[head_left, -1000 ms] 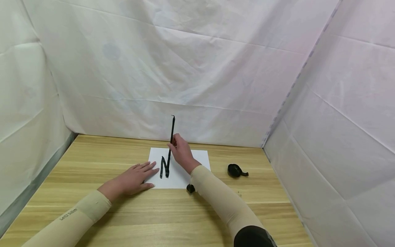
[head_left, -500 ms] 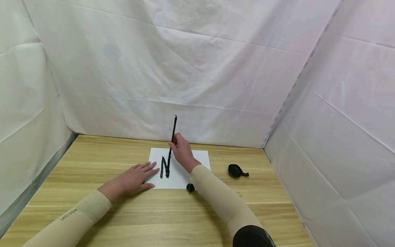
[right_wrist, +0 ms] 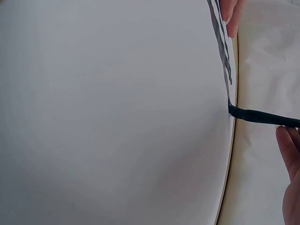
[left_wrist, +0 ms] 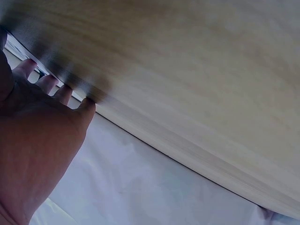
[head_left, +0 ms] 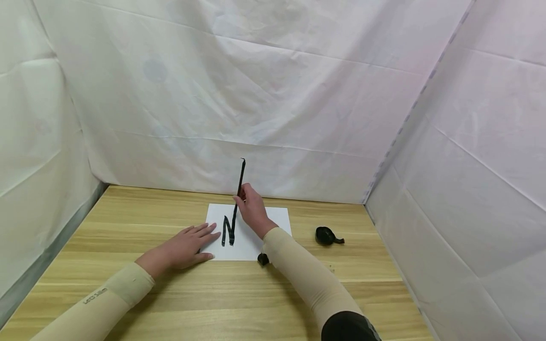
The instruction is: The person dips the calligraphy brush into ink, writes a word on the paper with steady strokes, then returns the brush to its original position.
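Note:
My right hand [head_left: 252, 208] pinches a black writing brush [head_left: 241, 180], held nearly upright over a white sheet of paper [head_left: 277, 215]. In the right wrist view, the bent dark tip of the brush [right_wrist: 236, 111] touches the sheet at the end of a black stroke [right_wrist: 218, 35]. Black ink strokes [head_left: 223, 232] on the left half of the sheet, together with the brush, look like an N. Flat on the left edge of the sheet and on the table lies my left hand [head_left: 183, 246], fingers spread; in the left wrist view, its fingers [left_wrist: 63, 93] are extended.
A small black dish with a short handle [head_left: 325, 235] stands right of the sheet. At the sheet's front edge sits a small black block [head_left: 263, 259], partly behind the right sleeve. The wooden table [head_left: 204, 303] is bordered by white cloth walls [head_left: 256, 94].
The top of the brush has shifted slightly to the right along with my right hand. My left hand has stayed in place.

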Demonstrator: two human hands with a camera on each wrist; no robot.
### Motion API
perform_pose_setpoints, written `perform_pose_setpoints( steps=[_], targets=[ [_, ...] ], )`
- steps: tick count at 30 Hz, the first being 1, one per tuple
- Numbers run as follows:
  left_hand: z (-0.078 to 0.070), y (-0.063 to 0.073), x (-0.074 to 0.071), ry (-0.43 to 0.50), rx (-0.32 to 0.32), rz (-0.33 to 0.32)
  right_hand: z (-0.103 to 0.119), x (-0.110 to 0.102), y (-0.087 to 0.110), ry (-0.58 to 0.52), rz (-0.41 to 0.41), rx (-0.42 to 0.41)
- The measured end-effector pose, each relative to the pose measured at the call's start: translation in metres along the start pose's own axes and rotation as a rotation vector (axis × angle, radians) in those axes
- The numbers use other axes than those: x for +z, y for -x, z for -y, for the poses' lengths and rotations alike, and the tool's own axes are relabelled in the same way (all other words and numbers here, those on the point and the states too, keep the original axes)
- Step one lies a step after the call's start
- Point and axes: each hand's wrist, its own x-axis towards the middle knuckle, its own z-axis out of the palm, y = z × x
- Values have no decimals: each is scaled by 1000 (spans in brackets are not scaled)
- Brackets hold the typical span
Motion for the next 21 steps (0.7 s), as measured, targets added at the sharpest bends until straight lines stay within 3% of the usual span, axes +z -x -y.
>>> perform_pose_setpoints(
  steps=[12,21],
  targets=[
    [2,-1,1,-5,14,-8,6,-12,0,-55,11,53],
    [3,1,1,-8,25,-28,10,-28,-5,-69,-28,5]
  ],
)
